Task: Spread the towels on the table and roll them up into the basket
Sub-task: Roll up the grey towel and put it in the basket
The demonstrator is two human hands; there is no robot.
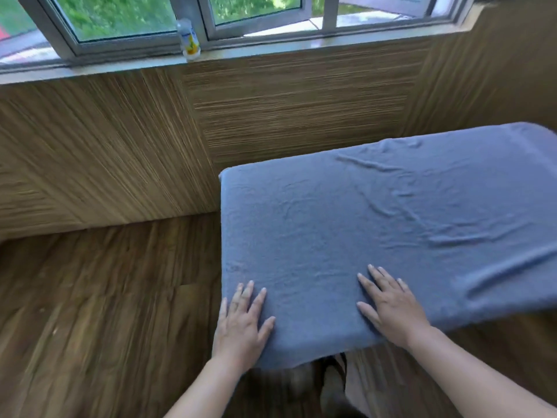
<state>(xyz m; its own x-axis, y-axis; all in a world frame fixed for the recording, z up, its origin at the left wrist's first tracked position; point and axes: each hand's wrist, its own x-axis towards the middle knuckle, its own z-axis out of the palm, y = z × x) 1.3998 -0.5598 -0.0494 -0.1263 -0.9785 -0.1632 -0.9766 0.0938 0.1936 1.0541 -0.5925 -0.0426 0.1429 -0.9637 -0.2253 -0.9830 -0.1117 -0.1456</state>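
Note:
A blue-grey towel (376, 212) lies spread flat over the whole table top, with a few wrinkles toward the right and its edges draped over the sides. My left hand (241, 324) rests palm down on the towel's near left corner, fingers apart. About a hand's width to its right, my right hand (391, 306) lies flat on the near edge, fingers spread too. Neither hand grips the cloth. The table itself is hidden under the towel. No basket is in view.
A wood-panelled wall (271, 110) runs behind and to the left of the table, under a window sill (271, 52) with a small bottle (189, 40) on it. Wooden floor (90, 312) lies to the left. My feet (328, 384) show below the table's near edge.

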